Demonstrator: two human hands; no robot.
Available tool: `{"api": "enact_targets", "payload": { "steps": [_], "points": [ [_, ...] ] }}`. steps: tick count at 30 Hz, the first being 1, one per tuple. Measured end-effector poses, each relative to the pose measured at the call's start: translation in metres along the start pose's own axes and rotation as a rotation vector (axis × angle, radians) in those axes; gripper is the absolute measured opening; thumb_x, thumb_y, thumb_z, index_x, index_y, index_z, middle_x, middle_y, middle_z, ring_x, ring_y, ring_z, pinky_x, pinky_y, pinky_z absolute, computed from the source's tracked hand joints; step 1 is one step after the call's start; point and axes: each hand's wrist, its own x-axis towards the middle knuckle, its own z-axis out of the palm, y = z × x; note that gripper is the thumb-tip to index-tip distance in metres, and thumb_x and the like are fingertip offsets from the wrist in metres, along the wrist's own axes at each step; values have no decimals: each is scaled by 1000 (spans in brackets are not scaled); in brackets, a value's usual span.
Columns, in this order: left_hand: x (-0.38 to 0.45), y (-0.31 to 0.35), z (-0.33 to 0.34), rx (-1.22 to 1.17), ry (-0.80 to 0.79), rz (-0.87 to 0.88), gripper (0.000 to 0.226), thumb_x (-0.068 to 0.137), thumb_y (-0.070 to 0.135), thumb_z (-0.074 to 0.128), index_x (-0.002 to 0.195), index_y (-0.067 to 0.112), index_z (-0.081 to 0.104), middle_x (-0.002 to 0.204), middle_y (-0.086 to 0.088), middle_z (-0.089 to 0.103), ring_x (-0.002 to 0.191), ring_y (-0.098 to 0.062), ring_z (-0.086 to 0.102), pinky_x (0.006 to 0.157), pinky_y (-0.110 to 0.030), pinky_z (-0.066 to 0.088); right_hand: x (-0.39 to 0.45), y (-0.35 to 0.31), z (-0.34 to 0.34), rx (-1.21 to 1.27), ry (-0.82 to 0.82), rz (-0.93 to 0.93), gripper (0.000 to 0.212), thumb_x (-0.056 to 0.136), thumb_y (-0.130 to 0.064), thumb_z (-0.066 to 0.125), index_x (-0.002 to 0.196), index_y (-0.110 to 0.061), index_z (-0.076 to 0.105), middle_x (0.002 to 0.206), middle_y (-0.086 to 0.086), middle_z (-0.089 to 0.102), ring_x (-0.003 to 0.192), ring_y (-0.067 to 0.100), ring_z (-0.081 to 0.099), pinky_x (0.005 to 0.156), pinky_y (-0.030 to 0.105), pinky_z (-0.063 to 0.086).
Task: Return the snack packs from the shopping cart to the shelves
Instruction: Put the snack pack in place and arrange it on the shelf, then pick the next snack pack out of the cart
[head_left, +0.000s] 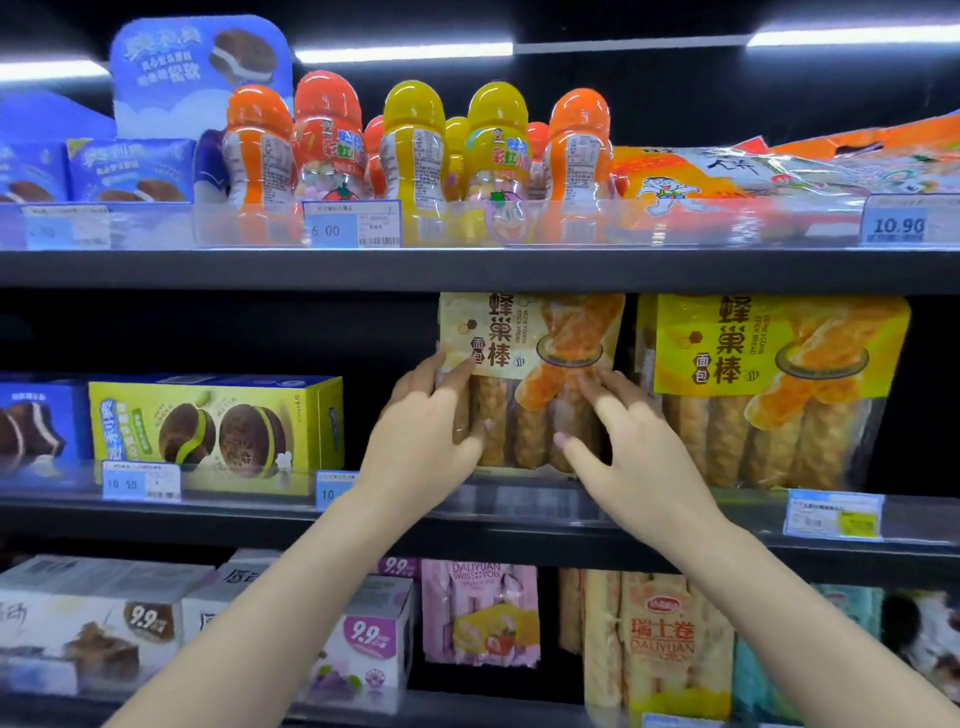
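A pack of honeycomb stick bread (530, 358) stands upright on the middle shelf (519, 530). My left hand (431, 421) grips its left edge, fingers wrapped round the side. My right hand (628, 441) lies on the pack's front at the lower right, fingers spread and nearly straight against the wrapper. A second, larger-looking pack of the same bread (769, 389) stands just to the right, with a narrow gap between the two. The shopping cart is out of view.
A green cake box (218, 431) and a blue box (36, 421) fill the middle shelf's left. Candy bottles (415, 150) and flat snack bags (779, 176) line the top shelf. Swiss roll packs (660, 644) and white boxes (104, 623) sit below. Price tags (834, 514) edge the shelves.
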Motion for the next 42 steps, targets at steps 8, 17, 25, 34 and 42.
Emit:
{"api": "enact_targets", "payload": {
  "steps": [8,17,25,34,42],
  "points": [
    [-61,19,-11,112,150,157,52,89,36,53,131,6,56,126,-9,58,119,-22,50,104,-22,32,-33,15,-9,121,-85,-255,53,93,-38,57,141,-19,45,136,-3,49,128,6,32,103,18,22],
    [-205,59,-22,322,-19,-102,47,91,35,51,127,5,59,122,-9,61,113,-25,55,99,-34,42,-109,28,12,287,-284,-560,52,92,-45,43,131,-13,56,134,6,54,126,23,47,108,36,37],
    [-366,106,-65,488,-139,-555,50,86,42,50,122,10,62,119,-5,63,108,-20,53,91,-27,37,-201,-18,39,549,-466,-811,46,92,-41,45,124,-12,60,126,8,58,120,25,51,103,34,39],
    [-541,137,-147,578,-251,-936,46,83,39,53,118,11,63,113,-8,64,101,-25,61,87,-31,45,-313,-143,65,822,-612,-1093,37,84,-30,56,112,-9,64,109,11,62,104,30,57,92,36,44],
    [-649,155,-207,669,-270,-1236,48,81,39,50,116,8,64,106,-7,65,97,-26,62,79,-35,54,-410,-257,65,885,-790,-1289,36,78,-32,55,106,-12,67,101,5,65,95,24,62,81,30,52]
  ]
}}
